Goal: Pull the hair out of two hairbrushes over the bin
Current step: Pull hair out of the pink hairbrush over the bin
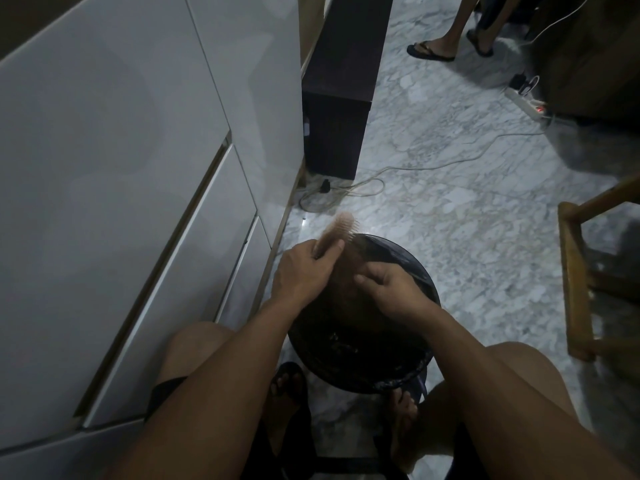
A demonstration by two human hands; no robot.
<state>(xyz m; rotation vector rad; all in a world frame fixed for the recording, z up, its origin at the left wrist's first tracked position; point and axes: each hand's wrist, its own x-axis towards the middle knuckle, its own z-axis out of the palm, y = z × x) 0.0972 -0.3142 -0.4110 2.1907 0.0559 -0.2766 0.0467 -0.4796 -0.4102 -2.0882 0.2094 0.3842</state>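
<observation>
A pale pink hairbrush (341, 227) sticks up over the far rim of a round black bin (415, 271) lined with a dark bag. My left hand (302, 271) is closed around the brush's lower part, bristles facing right. My right hand (388, 289) hovers over the bin just right of the brush, thumb and fingers pinched together; whether a strand of hair is between them is too dark to tell. A clump of dark hair or debris (343, 344) lies inside the bin. Only one brush is visible.
White cabinet drawers (138, 202) run along the left. A dark cabinet (332, 133) stands beyond, with cables (346, 188) on the marble floor. A wooden chair frame (581, 289) is at right. Another person's sandalled feet (446, 46) and a power strip (530, 103) are far back.
</observation>
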